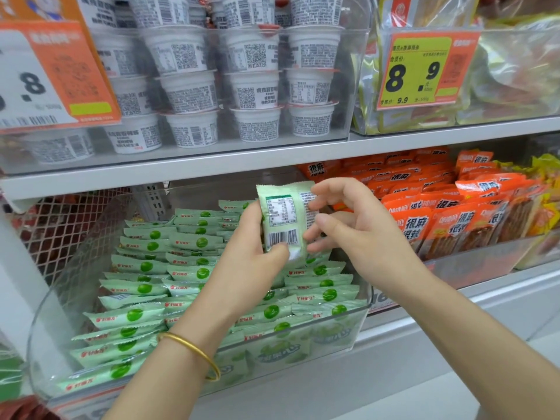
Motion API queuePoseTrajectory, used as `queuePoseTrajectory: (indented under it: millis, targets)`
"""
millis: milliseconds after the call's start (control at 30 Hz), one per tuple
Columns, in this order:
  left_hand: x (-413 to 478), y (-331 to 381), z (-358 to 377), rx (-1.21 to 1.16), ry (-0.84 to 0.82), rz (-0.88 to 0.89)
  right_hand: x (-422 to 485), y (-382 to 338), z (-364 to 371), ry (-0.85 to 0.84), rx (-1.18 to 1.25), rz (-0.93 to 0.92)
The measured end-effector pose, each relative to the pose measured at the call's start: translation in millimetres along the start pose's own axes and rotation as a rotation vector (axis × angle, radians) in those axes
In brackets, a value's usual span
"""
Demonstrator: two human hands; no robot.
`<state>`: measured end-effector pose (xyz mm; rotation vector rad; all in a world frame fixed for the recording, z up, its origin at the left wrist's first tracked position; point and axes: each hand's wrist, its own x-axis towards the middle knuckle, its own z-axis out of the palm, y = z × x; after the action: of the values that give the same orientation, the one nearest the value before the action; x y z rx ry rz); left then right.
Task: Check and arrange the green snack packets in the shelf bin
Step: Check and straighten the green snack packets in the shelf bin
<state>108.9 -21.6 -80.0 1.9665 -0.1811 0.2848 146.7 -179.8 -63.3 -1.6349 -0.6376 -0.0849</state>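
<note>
The held packet [285, 216] is pale green and stands upright above the middle of the clear bin [42, 322], its back turned to the camera so that the barcode and printed table show. The left hand [251, 247] grips it from the left side, thumb pressed across the lower front near the barcode and the other fingers curled round behind. The right hand [357, 225] is beside the packet on the right, fingers spread and loosely bent with their tips at its right edge. None of them wraps round it, and whether they actually touch it cannot be told. A gold bangle [194, 350] sits on the left wrist, over the front of the bin.

Inside the bin, the green packets [145, 289] lie in overlapping rows from front to back, most showing a round green fruit and a red logo.

Just left of the bin is a white wire mesh [66, 225]. Right of the bin stand rows of orange packets [424, 213]. On the shelf [212, 171] above the bin, white cups [194, 86] are stacked upside down, with a yellow price tag [424, 71] reading 8.9 further right.
</note>
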Motion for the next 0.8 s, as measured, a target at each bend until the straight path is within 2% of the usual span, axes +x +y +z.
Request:
queuePoseTrajectory:
  millis: [167,367,534,800]
  targets:
    - [0,0,-3,-0.1,0.02,-0.034,-1,0,-3,0.04,-0.212,-0.028]
    - [-6,4,-8,-0.121,0.054,-0.051,-3,2,0,-0.01,-0.381,0.016]
    - [-6,3,-11,-0.128,0.024,-0.005,-3,2,2,-0.05,-0.249,0.065]
    - [-7,0,-14,-0.135,-0.052,-0.048,0,4,2,-0.115,-0.036,0.112]
